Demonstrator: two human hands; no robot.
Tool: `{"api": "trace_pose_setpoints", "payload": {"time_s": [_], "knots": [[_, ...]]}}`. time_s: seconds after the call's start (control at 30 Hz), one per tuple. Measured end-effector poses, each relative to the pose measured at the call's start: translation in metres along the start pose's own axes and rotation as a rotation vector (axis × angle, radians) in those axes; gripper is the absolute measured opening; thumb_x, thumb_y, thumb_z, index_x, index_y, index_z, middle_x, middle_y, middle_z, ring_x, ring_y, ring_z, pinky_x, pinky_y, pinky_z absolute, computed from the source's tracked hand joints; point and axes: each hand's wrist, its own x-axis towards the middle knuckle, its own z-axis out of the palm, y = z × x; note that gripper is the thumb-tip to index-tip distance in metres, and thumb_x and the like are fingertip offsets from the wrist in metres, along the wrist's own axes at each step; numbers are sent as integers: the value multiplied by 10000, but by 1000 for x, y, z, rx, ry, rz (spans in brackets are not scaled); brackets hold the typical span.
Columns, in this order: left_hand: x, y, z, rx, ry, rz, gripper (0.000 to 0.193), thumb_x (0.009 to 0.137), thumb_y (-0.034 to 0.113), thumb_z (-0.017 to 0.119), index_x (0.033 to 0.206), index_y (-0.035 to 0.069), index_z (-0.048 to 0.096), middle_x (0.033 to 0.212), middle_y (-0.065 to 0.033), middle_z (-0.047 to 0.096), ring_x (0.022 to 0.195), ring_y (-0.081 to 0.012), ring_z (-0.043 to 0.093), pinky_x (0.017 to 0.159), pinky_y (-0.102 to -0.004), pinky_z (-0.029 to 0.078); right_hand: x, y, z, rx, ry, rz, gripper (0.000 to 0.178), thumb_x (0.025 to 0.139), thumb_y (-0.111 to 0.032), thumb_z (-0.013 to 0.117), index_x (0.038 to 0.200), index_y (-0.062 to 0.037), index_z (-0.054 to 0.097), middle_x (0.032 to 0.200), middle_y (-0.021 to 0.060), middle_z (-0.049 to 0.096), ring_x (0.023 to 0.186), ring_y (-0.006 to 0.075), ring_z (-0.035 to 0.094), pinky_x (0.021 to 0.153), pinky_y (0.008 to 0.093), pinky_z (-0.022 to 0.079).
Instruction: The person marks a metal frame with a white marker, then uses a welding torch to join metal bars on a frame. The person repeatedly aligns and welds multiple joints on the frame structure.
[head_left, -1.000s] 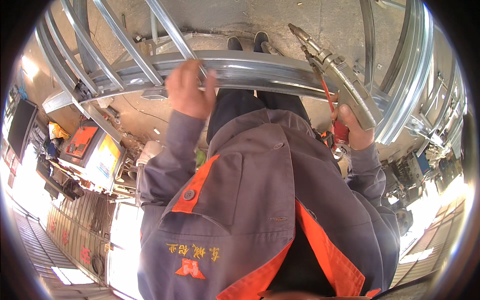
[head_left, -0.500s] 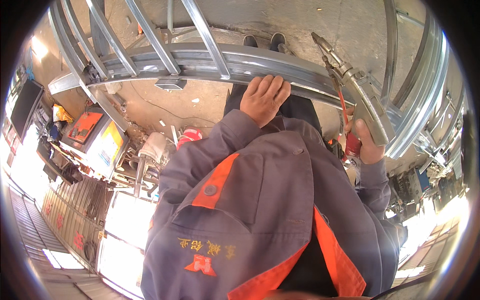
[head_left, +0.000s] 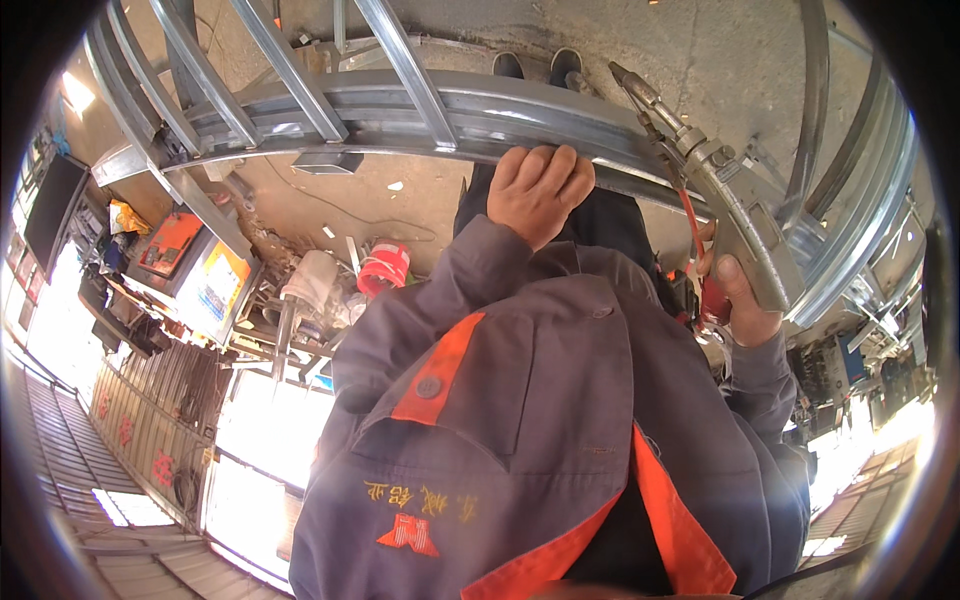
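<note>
My left hand (head_left: 540, 196) is closed over the near edge of a long, bent-looking silver metal rail (head_left: 530, 105), knuckles up; the fingertips are hidden. In my right hand (head_left: 744, 304) is a silver, gun-like metal tool (head_left: 715, 185) with a long tapered nozzle pointing up and left. Its exact kind is unclear. A thin red hose or rod (head_left: 692, 222) runs along its side, and something red shows beneath my thumb. The tool's front part overlaps the rail's right end in the picture.
Several metal bars (head_left: 405, 70) reach away from the rail at the upper left. On the right stand curved silver profiles (head_left: 868, 235). A red and white bucket (head_left: 384, 268) and a cluttered cabinet (head_left: 190, 270) are at left. Two shoes (head_left: 565, 64) show beyond the rail.
My left hand has shifted slightly right along the rail, its fingers more bunched. The tool stays in my right hand, nearly in place. The whole view has moved a little.
</note>
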Motion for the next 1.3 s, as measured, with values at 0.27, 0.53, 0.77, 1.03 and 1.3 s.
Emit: {"api": "trace_pose_setpoints", "payload": {"time_s": [0.27, 0.53, 0.77, 1.03, 1.3], "knots": [[-1, 2, 1, 2, -14, -14, 251, 765, 207, 746, 1008, 217, 684, 1110, 45, 631, 1022, -167, 605, 928, -386, 447, 7, -11, -1, -87, -99, -67, 572, 973, -359, 749, 1351, 47, 611, 1145, 117, 688, 902, 160, 665, 850, 330, 538], [-2, 1, 3, -27, 17, -18, 283, 744, 205, 754, 1018, 219, 684, 1125, 36, 646, 1021, -169, 615, 934, -398, 445, 46, -54, 3, -91, -297, 117, 586, 925, -441, 798, 1283, 7, 679, 1083, 65, 701, 897, 127, 630, 831, 302, 516], [-4, 0, 2, -43, 2, -12, 298, 757, 211, 700, 1054, 236, 698, 1113, 24, 646, 1022, -195, 605, 916, -394, 466, 90, -82, 29, -114, -497, 0, 490, 938, -367, 807, 1219, 21, 705, 978, 54, 711, 820, 117, 627, 723, 277, 509], [-9, -2, 4, -47, -20, 12, 269, 731, 225, 740, 995, 271, 721, 1092, 47, 660, 1096, -226, 588, 973, -425, 451, 110, -75, 35, -81, -586, 24, 532, 929, -338, 831, 1284, 24, 671, 965, 51, 717, 801, 105, 633, 681, 268, 509], [-6, -2, 3, -7, -49, 15, 265, 692, 211, 722, 949, 272, 724, 1116, 49, 657, 1078, -228, 586, 958, -423, 448, 119, -74, 34, -15, -641, 51, 564, 932, -301, 830, 1360, 9, 633, 1163, 93, 727, 1026, 157, 662, 871, 303, 547]]}}
